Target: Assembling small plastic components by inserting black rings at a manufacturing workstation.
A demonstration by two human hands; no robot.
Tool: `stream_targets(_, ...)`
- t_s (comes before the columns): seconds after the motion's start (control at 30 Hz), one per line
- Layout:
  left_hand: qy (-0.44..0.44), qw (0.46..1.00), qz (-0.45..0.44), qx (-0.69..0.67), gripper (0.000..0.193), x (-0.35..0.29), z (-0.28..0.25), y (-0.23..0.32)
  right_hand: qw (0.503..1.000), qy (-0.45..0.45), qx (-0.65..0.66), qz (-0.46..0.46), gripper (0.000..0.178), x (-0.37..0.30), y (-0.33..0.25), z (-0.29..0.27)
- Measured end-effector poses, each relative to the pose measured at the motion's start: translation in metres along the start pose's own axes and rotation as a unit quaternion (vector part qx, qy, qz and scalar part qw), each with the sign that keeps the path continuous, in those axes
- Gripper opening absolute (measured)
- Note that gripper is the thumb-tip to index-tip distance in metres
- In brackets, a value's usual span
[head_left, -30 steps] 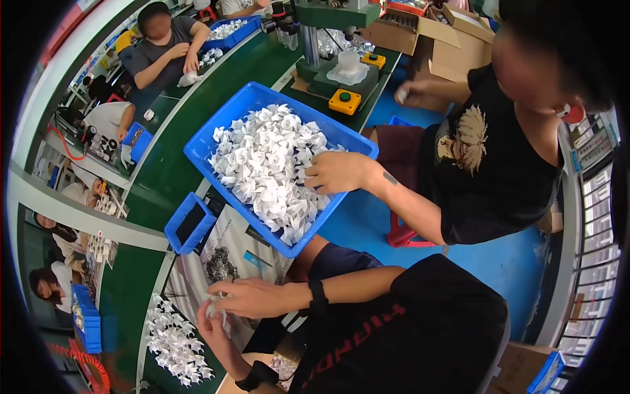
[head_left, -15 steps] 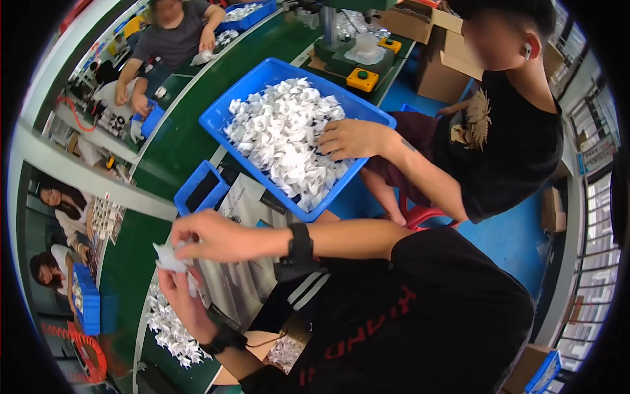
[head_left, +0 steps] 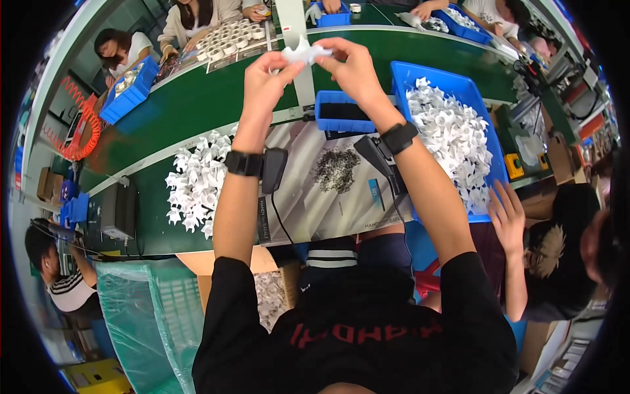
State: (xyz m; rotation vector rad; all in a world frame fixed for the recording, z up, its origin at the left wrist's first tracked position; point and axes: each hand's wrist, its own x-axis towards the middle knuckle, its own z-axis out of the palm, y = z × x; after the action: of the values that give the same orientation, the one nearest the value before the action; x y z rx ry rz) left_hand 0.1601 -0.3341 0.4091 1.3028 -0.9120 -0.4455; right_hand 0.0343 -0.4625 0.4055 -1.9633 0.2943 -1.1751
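Over the far part of the bench, both hands are raised and hold one white plastic piece with pointed tips. My left hand pinches its left end between thumb and fingers. The other end is gripped by my right hand. Just below the right hand stands a small blue bin with a dark inside. To the left of my left forearm lies a loose pile of similar white pieces. A large blue bin, heaped with similar white pieces, is right of my right forearm.
A printed sheet with small dark bits covers the bench before me. A co-worker's hand is beside the large bin. A cardboard box and a green crate stand below the bench edge. Other people work across the bench.
My view has turned, so the bench now lies straight ahead. Both hands still hold a white piece, now stretched out farther from me. The co-worker's hand has left the heaped pieces.
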Motion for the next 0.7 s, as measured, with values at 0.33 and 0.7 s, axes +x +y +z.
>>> stream_targets(0.33,0.075,0.995,0.038,0.062,0.027,0.054,-0.005,0.002,0.996,0.063,-0.061,-0.015,0.023,0.042,0.001,0.012)
stream_targets(0.7,0.025,0.99,0.08,0.111,0.041,0.063,-0.014,0.009,0.995,0.088,-0.04,0.011,0.023,0.051,0.006,-0.001)
